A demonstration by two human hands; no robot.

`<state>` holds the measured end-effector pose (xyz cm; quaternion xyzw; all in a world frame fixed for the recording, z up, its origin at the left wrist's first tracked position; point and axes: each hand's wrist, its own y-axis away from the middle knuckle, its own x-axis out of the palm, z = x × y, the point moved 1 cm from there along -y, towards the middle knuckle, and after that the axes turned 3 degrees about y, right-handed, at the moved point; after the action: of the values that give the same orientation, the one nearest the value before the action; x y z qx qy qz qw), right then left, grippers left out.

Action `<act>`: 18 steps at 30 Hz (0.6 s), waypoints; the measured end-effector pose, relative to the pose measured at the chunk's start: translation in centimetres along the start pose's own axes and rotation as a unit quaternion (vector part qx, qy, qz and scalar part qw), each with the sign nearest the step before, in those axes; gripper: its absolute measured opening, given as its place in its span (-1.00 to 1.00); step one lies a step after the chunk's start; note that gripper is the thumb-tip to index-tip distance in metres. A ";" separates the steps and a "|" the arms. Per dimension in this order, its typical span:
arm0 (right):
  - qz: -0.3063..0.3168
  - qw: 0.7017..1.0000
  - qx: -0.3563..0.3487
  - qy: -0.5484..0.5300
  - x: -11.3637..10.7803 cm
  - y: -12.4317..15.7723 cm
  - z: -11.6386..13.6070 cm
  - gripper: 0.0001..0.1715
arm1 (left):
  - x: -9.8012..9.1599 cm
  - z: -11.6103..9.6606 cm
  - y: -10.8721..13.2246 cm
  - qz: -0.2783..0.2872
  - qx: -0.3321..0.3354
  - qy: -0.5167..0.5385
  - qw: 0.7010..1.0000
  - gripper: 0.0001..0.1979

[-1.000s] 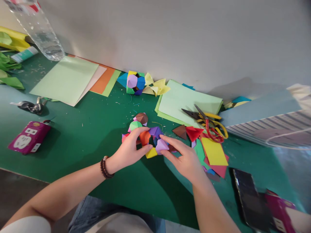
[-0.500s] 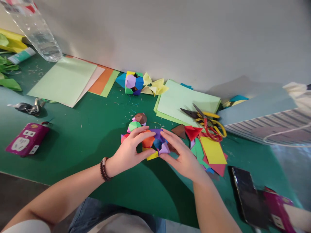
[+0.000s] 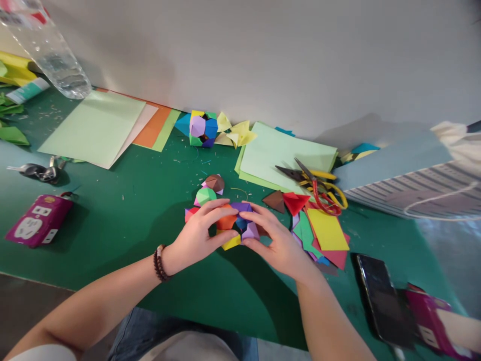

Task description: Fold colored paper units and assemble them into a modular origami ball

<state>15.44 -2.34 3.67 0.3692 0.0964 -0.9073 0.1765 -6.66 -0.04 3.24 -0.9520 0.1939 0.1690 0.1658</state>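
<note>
Between my two hands is a multicoloured folded-paper model [image 3: 227, 220] with orange, yellow, purple, blue and lilac faces. My left hand [image 3: 205, 228] grips its left side, thumb near the yellow face and fingers over the orange one. On the other side my right hand [image 3: 272, 234] pinches the lilac and purple faces; its fingertips lie across the top. Just beyond the left fingers sit small folded-paper pieces: a green one [image 3: 206, 196], a brown one [image 3: 215, 183] and a partly covered red one [image 3: 190, 213]. A second paper model [image 3: 203, 128] stands near the wall.
Paper sheets [image 3: 93, 128] lie at back left, with a water bottle [image 3: 62, 60] behind. Scissors [image 3: 319, 193] rest on pale green sheets [image 3: 285, 150]. Yellow paper [image 3: 328, 229], a phone [image 3: 379, 296] and a bag [image 3: 406, 175] are at right. Keys [image 3: 41, 172] and a purple box [image 3: 39, 220] are left.
My right fingers have shifted slightly further left over the top of the paper model. Both hands still hold it. The whole view has moved a little.
</note>
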 end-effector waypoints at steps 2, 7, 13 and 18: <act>-0.004 1.000 -0.002 0.002 0.1 0.0 0.0 -0.47 | 0.0 0.0 0.0 0.000 -0.004 -0.002 1.000 -0.65; -0.029 0.997 0.020 -0.065 0.5 -0.2 0.1 -0.48 | 0.0 -0.3 0.3 -0.025 -0.018 -0.002 1.000 -0.57; -0.064 0.987 0.053 -0.137 0.9 -0.4 -0.6 -0.46 | -0.1 -0.5 0.6 -0.022 0.013 0.025 0.999 -0.29; -0.065 0.985 0.056 -0.148 0.6 -0.4 -0.7 -0.51 | 0.0 -0.2 0.6 -0.017 0.037 -0.013 0.999 -0.53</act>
<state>15.32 -1.92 2.75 0.2330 0.0421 -0.9654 0.1090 -6.84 -0.67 3.22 -0.9461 0.1813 0.1714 0.2067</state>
